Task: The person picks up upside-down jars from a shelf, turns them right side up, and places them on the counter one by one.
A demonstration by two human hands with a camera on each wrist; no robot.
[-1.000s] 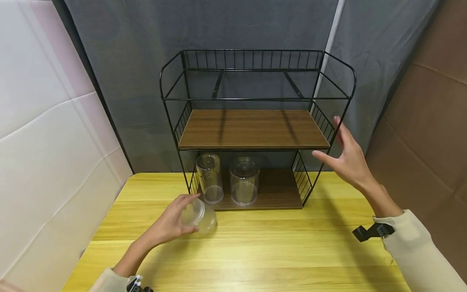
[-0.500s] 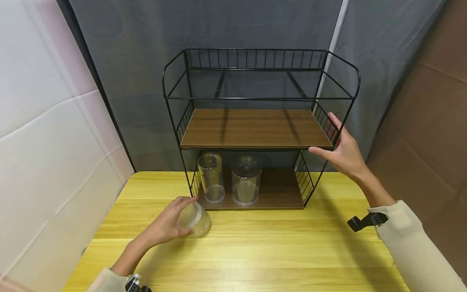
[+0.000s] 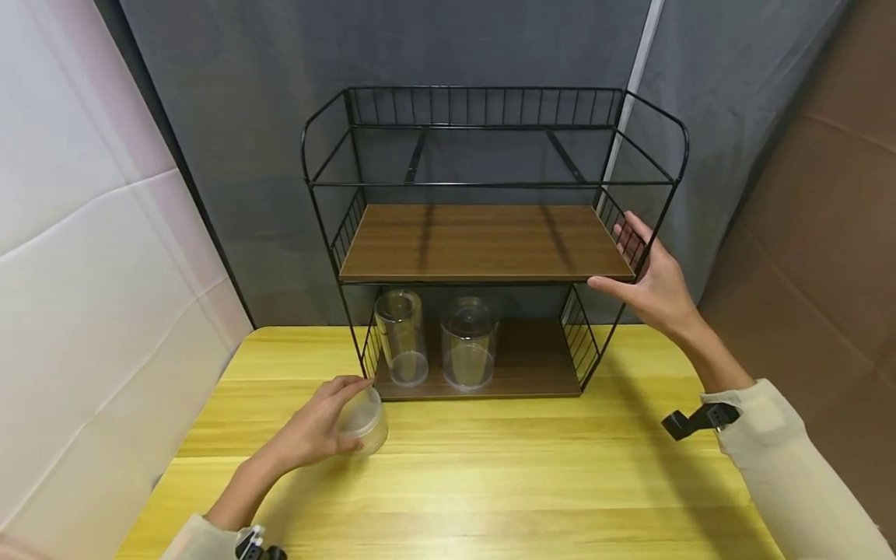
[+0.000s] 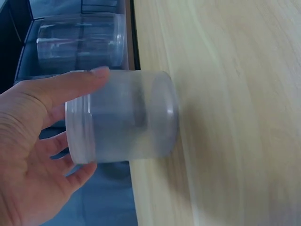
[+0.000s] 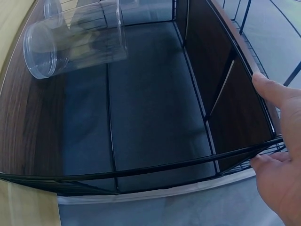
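Observation:
My left hand (image 3: 315,424) grips a clear plastic jar (image 3: 369,428) by its ringed end, in front of the rack's lower left corner. In the left wrist view, the jar (image 4: 127,115) has its base close over the table, with thumb and fingers around the opposite end. My right hand (image 3: 654,288) holds the right side of a black wire rack (image 3: 490,185). Its thumb lies along the front edge of the middle wooden shelf (image 3: 483,241), and its fingers reach behind the side wires. In the right wrist view, the thumb (image 5: 270,87) presses on that shelf edge.
Two clear jars stand on the bottom shelf (image 3: 539,365), a narrower jar (image 3: 400,338) at left and a wider jar (image 3: 467,342) beside it. The rack's top tier is a bare frame. Grey cloth (image 3: 231,155) hangs behind; the wooden table (image 3: 490,482) spreads in front.
My left hand has drawn the jar slightly left, and the jar has turned more upright. My right hand, formerly apart with fingers spread, has closed onto the rack's right side.

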